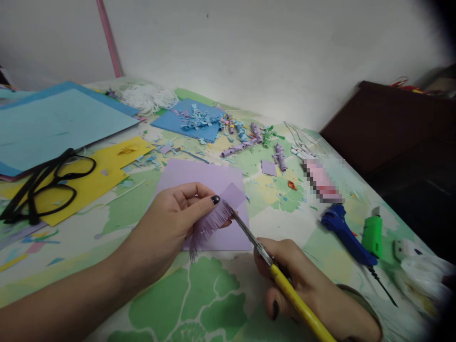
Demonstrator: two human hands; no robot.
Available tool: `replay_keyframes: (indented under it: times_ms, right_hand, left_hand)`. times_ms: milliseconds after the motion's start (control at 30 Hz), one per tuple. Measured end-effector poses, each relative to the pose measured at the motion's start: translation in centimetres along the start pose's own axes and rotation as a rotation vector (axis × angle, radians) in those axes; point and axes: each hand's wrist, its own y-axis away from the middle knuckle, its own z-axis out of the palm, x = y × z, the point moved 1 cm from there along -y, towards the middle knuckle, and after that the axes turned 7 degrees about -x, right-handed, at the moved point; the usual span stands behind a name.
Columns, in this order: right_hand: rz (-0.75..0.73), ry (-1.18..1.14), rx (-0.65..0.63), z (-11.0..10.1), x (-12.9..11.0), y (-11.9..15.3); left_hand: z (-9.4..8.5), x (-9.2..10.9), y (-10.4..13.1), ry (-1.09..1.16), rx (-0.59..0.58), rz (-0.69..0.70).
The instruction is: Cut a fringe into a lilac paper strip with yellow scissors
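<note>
My left hand [185, 209] pinches a strip of purple paper [213, 217] between thumb and fingers. One long edge of that strip is cut into a fine fringe that hangs toward me. In my right hand [292, 270] is a pair of scissors [269, 263] with yellow handles, their blade tips at the strip's edge beside my left thumb. Beneath both lies a larger sheet of purple paper [213, 173] on the patterned tablecloth. How far the blades are parted is hard to make out.
Black glasses [53, 185] rest on yellow paper [107, 161] at left, near blue sheets [67, 123]. Behind are rolled fringed papers [280, 156] and white strings [147, 98]. A blue glue gun [347, 235] and a green cutter [372, 235] lie at right. Scraps litter the cloth.
</note>
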Motion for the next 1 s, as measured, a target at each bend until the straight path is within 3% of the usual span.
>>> replay_keyframes:
  times_ms: [400,667,1000]
  right_hand:
    - [-0.042,-0.059,-0.055,-0.02,-0.03,-0.23]
    - [-0.054,0.033,-0.008,-0.20,0.58,0.03]
    - [-0.060,-0.072,-0.049,0.07,0.23,-0.11]
  left_hand:
    - [-0.12,-0.10,0.10,-0.010,-0.002,0.009]
    - [-0.23,-0.17,-0.17,-0.008,-0.009,0.021]
    - [-0.11,-0.13,-0.21,-0.006,0.014,-0.001]
